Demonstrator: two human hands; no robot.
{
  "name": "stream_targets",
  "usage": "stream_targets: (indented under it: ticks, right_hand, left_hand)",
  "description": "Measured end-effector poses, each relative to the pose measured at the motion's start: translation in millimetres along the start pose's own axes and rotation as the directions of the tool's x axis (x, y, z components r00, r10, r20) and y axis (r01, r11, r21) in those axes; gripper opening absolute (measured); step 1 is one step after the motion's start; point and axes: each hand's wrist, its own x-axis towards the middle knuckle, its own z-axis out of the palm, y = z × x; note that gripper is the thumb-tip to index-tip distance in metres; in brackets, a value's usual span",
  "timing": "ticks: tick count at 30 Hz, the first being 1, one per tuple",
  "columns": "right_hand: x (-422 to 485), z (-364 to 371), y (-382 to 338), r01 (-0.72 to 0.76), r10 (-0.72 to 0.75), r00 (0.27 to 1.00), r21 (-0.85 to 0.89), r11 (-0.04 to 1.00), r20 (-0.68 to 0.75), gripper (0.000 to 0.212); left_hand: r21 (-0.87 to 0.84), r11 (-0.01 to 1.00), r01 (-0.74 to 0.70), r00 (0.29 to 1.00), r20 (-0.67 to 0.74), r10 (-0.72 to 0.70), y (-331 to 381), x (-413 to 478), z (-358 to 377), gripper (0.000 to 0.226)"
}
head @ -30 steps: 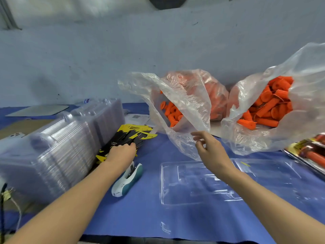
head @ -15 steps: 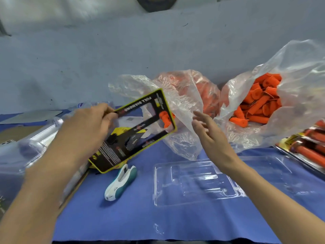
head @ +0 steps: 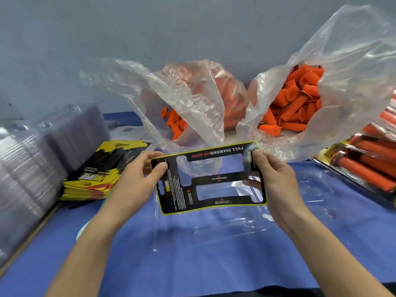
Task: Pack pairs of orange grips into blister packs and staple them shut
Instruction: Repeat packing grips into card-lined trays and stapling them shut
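A black-and-yellow insert card (head: 211,179) is pinched at its ends by the left hand (head: 137,181) and right hand (head: 272,179), held level just above the clear blister tray (head: 214,226), likely for seating; orange grips (head: 297,97) are bagged behind that tray.

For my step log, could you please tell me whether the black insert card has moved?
Yes: the insert card went rightward, off the card stack, to above the clear tray.

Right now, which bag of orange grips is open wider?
The right bag: its mouth gapes, baring a heap of grips. The left bag has plastic draped over most of its load, with only a few showing.
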Motion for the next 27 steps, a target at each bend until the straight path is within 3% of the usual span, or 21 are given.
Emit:
stream_targets:
  ticks: [3, 6, 12, 19, 24, 27]
  right_hand:
    - [4, -6, 11, -0.060, 0.060, 0.998, 0.036, 0.998, -0.002, 0.023]
    - [9, -7, 16, -0.079, 0.079, 0.997, 0.025, 0.997, 0.005, 0.022]
    - [14, -7, 19, -0.111, 0.110, 0.993, -0.031, 0.993, -0.037, 0.030]
    - [10, -6, 16, 0.055, -0.061, 0.997, -0.132, 0.990, -0.041, 0.016]
    - [5, 0, 16, 0.138, -0.137, 0.990, -0.169, 0.976, 0.021, 0.020]
    - [4, 6, 16, 0.101, -0.087, 0.990, -0.120, 0.988, 0.114, 0.025]
  left_hand:
    - [-0.379, 0.904, 0.198, 0.978, 0.139, -0.156, -18, -3, 14, 0.016]
    - [-0.503, 0.824, 0.262, 0.965, 0.144, -0.220, -29, -4, 21, 0.024]
    - [-0.496, 0.821, 0.285, 0.957, 0.094, -0.275, -33, -2, 22, 0.032]
    - [-0.485, 0.826, 0.286, 0.955, 0.075, -0.287, -34, -8, 16, 0.045]
    - [-0.490, 0.850, 0.192, 0.979, 0.030, -0.204, -31, -14, 13, 0.026]
    - [-0.457, 0.879, 0.132, 0.983, -0.051, -0.175, -32, -15, 11, 0.023]
